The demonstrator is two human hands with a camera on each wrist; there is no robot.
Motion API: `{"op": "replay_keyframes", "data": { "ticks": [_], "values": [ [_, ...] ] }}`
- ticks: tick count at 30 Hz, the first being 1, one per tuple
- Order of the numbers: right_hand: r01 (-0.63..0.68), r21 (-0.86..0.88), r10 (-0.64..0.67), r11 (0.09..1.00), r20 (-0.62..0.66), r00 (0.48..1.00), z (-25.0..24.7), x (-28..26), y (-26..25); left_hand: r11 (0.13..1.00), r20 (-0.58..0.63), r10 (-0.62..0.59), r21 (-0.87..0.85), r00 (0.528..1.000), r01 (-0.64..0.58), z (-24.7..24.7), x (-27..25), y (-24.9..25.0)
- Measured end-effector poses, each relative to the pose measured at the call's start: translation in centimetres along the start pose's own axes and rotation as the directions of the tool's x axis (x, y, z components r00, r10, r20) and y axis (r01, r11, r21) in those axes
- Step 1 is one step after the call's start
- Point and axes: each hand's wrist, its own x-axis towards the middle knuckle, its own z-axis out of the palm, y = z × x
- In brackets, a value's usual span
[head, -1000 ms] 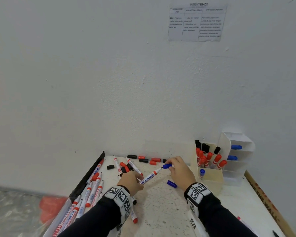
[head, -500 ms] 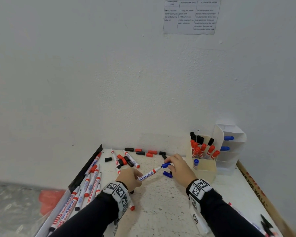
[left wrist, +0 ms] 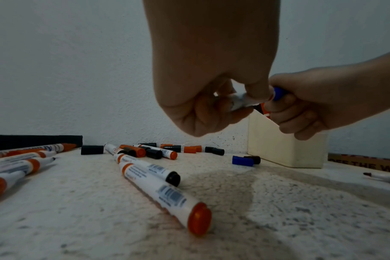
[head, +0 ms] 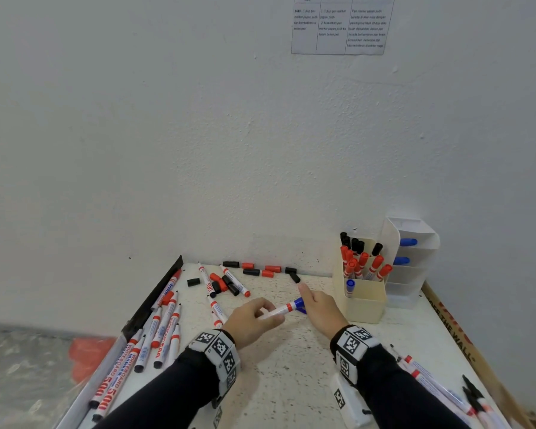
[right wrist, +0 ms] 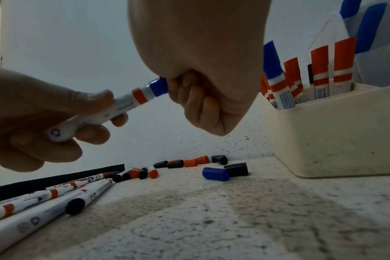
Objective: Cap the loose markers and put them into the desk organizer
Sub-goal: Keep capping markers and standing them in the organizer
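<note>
Above the middle of the table, my left hand [head: 254, 320] grips the white barrel of a blue marker [head: 280, 309]. My right hand [head: 317, 303] curls round the blue cap [right wrist: 158, 87] on its tip. The same marker [right wrist: 114, 107] shows slanted between both hands in the right wrist view, and its cap [left wrist: 278, 93] peeks out in the left wrist view. A loose blue cap [right wrist: 215, 173] lies on the table beneath them. The cream desk organizer [head: 365, 301] stands at the right with capped red, black and blue markers in it.
Several uncapped markers [head: 164, 329] lie along the table's left edge and more at the front right [head: 437, 385]. Loose red and black caps [head: 262, 270] line the wall. A white tiered holder [head: 415, 261] with blue caps stands behind the organizer. A cardboard strip [head: 455, 332] borders the right.
Both hands have drawn nearer together and toward me with the marker. The blue cap now sits on the marker's tip inside my right fingers.
</note>
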Motion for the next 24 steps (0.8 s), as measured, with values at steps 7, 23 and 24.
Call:
{"op": "replay_keyframes", "data": {
  "ticks": [7,23,24],
  "values": [
    [-0.017,0.136,0.025,0.991,-0.058,0.998,0.5,-0.4,-0.2,0.994,0.143,-0.054,-0.089,0.988,0.067,-0.3,-0.8,1.6],
    [0.187,0.154,-0.177,0.970,-0.079,0.981,-4.4,0.6,-1.8,0.984,-0.037,-0.159,-0.088,0.986,0.156,-2.0,0.0,1.6],
    [0.201,0.154,-0.182,0.967,-0.132,0.974,-5.4,0.7,-2.1,0.979,-0.125,-0.203,-0.045,0.971,0.199,-2.4,0.3,0.9]
  ]
}}
